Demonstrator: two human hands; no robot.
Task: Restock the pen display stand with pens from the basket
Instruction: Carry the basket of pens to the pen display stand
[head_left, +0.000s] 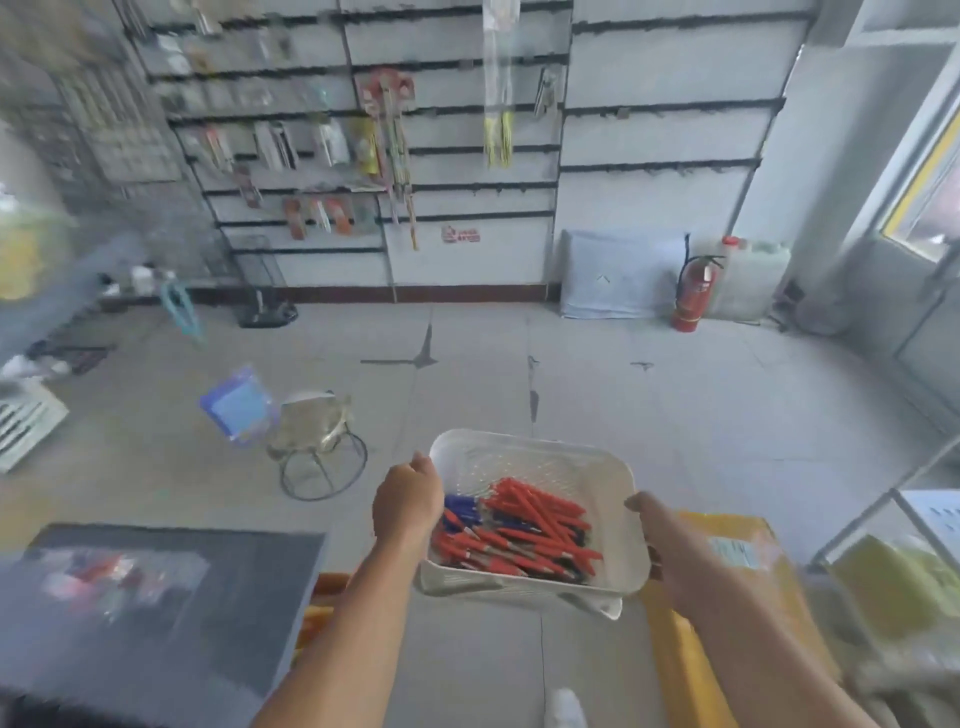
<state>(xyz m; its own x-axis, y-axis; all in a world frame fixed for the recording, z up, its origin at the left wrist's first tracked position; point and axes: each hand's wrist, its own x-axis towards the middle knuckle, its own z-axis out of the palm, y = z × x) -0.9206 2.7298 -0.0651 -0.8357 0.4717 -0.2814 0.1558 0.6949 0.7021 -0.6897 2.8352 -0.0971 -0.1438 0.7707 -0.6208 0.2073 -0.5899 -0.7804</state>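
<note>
A white plastic basket (524, 457) is held up in front of me over the floor, tilted a little. Inside lie several red pens (530, 535) and a few blue pens (464, 506), heaped toward the near side. My left hand (408, 501) grips the basket's left rim, fingers curled over the edge. My right hand (662, 540) grips the right rim, thumb on top. No pen display stand is clearly recognisable; the picture is blurred.
A slatted wall (467, 156) with hanging stationery packs stands ahead. On the floor are a wire stool (319, 452), a blue packet (236, 410) and a fire extinguisher (693, 293). A dark counter (156, 597) lies at lower left, yellow boxes (727, 597) at lower right.
</note>
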